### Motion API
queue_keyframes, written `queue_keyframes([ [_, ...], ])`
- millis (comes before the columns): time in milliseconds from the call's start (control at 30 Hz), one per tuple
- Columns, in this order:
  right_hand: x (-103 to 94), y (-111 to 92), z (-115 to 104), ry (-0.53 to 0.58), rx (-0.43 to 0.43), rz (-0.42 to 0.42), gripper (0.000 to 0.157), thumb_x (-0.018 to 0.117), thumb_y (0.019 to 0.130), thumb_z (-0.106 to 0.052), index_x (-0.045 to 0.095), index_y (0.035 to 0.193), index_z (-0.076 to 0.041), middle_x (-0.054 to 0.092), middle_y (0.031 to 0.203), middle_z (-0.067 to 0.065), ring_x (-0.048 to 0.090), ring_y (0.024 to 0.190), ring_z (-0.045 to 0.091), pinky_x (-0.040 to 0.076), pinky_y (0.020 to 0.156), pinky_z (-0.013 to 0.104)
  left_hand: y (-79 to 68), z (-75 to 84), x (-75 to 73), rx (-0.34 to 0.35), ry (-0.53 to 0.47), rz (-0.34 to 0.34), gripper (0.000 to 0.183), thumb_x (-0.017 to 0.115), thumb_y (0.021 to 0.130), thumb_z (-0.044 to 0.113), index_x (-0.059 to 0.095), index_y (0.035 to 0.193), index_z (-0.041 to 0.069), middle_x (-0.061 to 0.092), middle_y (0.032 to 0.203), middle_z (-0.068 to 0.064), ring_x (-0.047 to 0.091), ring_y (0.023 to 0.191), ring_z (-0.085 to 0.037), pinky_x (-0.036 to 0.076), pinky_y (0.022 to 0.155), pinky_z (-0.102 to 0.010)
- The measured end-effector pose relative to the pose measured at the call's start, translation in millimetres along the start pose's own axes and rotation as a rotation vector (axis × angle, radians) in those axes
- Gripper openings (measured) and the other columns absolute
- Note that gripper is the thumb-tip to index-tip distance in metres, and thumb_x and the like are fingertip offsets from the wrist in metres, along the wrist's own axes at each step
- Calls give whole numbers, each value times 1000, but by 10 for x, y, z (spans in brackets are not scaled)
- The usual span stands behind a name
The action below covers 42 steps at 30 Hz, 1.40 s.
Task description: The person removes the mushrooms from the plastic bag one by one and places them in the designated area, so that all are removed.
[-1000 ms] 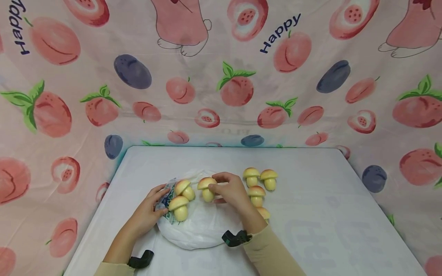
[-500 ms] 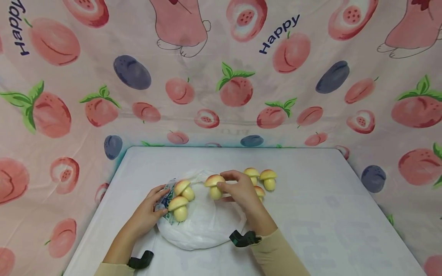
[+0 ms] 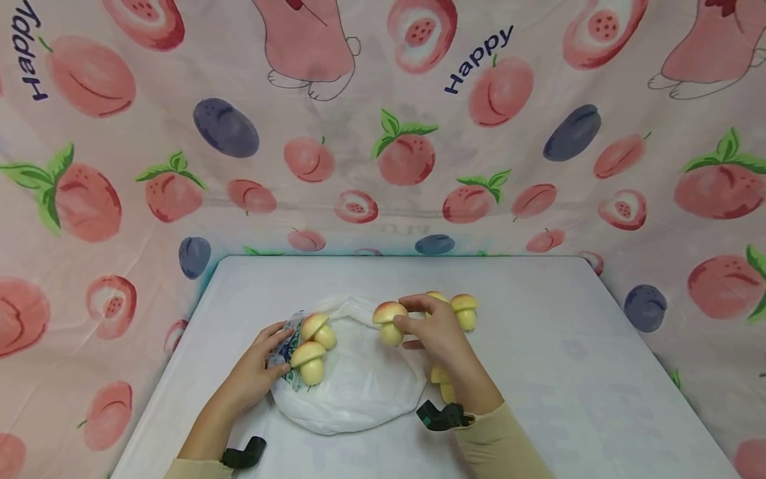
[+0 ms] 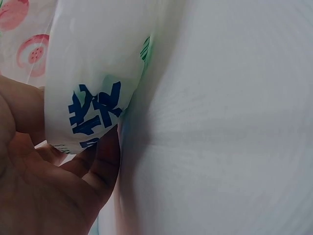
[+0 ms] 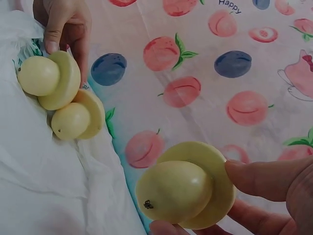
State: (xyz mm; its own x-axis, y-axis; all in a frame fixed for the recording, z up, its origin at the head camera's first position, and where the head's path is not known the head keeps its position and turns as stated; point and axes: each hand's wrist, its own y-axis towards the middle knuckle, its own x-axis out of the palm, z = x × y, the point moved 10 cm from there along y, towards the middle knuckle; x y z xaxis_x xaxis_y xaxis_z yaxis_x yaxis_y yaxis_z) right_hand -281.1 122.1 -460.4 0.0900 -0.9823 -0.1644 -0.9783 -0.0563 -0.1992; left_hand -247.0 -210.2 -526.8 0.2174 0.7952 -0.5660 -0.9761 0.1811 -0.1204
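Note:
My right hand (image 3: 443,336) pinches a toy mushroom (image 3: 390,324) by its cap, over the right part of a white plastic bag (image 3: 353,406). The right wrist view shows the round yellow stem (image 5: 171,191) facing the camera, with the thumb on the cap's edge. Two more toy mushrooms lie on the bag's left part, one behind (image 3: 319,330) and one nearer (image 3: 308,364). My left hand (image 3: 254,366) holds the bag's left edge beside them. Up close, its thumb and fingers go round the plastic's printed edge (image 4: 93,107).
Other toy mushrooms stand right of the bag, partly behind my right hand and forearm: one at the back (image 3: 465,311) and some nearer (image 3: 444,384). They rest on a white table (image 3: 598,372). A fruit-print cloth (image 3: 359,133) hangs behind it.
My right hand has moved to the right with the mushroom, from over the bag's middle toward its right side. My left hand and the two mushrooms by it have stayed put.

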Motion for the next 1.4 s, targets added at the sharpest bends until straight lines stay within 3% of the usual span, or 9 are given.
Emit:
queue_keyframes([
  [433,-353,-102,-21,30,-19,18,43,81,96,-14,69,136,-6,62,141,17,77,89,20,68,83,50,7,-8,-8,-1,11,4,69,67,101,-3,43,164,9,20,180,-10,17,166,-48,27,127,-69],
  [767,-596,-197,22,-32,-11,65,47,81,96,-21,68,139,-5,60,143,16,73,91,18,69,77,40,11,-6,-12,1,1,2,68,68,100,-3,45,163,9,20,181,-7,18,166,-49,27,127,-70],
  [1400,-1051,-254,219,-78,20,119,48,76,100,-18,63,144,-3,57,150,21,72,107,20,69,80,42,-7,-27,-14,-25,-14,-8,68,68,101,-2,44,164,10,18,181,-5,16,166,-49,26,127,-70],
])
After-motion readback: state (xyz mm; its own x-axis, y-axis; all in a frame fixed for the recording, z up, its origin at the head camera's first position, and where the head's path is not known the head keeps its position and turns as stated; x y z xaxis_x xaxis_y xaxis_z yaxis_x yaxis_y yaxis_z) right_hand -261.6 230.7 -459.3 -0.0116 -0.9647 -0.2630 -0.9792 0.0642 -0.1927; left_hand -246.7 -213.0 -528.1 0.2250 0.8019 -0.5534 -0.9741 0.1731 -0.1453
